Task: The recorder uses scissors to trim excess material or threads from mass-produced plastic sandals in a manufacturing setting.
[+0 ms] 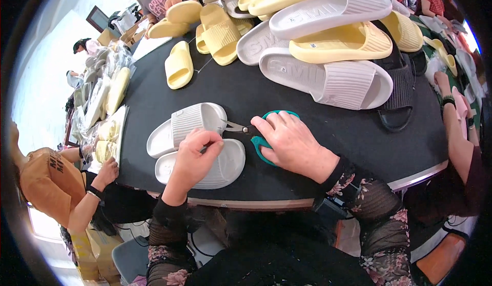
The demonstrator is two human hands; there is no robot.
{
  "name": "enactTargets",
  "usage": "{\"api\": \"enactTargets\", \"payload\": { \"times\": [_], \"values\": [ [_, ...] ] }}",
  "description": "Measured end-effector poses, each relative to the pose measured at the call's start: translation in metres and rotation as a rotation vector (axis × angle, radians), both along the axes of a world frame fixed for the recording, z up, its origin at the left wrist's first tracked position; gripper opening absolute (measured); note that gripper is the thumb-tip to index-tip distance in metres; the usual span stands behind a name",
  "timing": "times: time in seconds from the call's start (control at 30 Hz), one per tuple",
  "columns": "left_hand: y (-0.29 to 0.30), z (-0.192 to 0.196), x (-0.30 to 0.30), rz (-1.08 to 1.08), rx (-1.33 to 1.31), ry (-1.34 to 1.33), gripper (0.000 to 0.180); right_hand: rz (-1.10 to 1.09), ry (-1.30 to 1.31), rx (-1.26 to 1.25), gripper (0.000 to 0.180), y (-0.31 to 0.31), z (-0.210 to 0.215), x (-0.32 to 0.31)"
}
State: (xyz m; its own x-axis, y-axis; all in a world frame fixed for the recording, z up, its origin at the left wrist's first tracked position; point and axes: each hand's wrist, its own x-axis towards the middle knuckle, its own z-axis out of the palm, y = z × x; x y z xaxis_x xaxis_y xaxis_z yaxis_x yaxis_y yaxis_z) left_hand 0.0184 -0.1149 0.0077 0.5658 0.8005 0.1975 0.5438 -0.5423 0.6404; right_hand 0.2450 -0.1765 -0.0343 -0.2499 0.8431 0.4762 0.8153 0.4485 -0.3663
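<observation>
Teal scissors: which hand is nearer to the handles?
Right. The right hand lies on the teal scissors, covering the handles. The left hand is off to their left, resting on the white slides beside the blade tips.

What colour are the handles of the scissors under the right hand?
Teal green. The scissors' handles show best in the head view, partly covered by the right hand.

Right hand [293, 145] hides scissors [261, 141] handles (mostly).
</observation>
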Motion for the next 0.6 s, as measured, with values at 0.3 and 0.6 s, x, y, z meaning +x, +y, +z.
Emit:
{"api": "enactTargets", "payload": {
  "times": [0.3,0.6],
  "values": [
    [-0.004,-0.001,0.005,-0.053,0.088,0.048,0.005,0.025,0.015,0.067,0.039,0.001,0.0,0.0],
    [-0.018,0.006,0.008,-0.015,0.057,0.024,0.004,0.046,0.027,-0.045,0.041,-0.004,-0.001,-0.005]
  ]
}}
